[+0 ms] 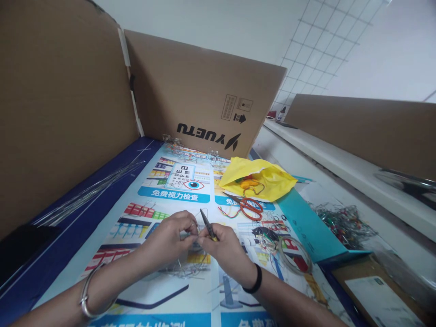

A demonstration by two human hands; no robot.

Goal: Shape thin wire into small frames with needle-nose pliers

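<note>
Near the middle of the printed sheet, my left hand [180,229] pinches a thin piece of wire, most of it hidden by the fingers. My right hand [218,243] touches it fingertip to fingertip. Dark-tipped pliers [207,222] rest in my right hand, pointing up and left, while its thumb and index finger meet at the wire. Beneath both hands lies a loose tangle of thin wires [189,268]. Beyond my right hand are orange-handled scissors [251,209], beside a yellow pouch [272,179] with orange and red cord.
Cardboard panels [200,91] stand at the back and left. Long straight wires [98,186] lie along the left edge. To the right are a coil of wire [294,255], a heap of wire pieces [344,222] and an open box [378,290].
</note>
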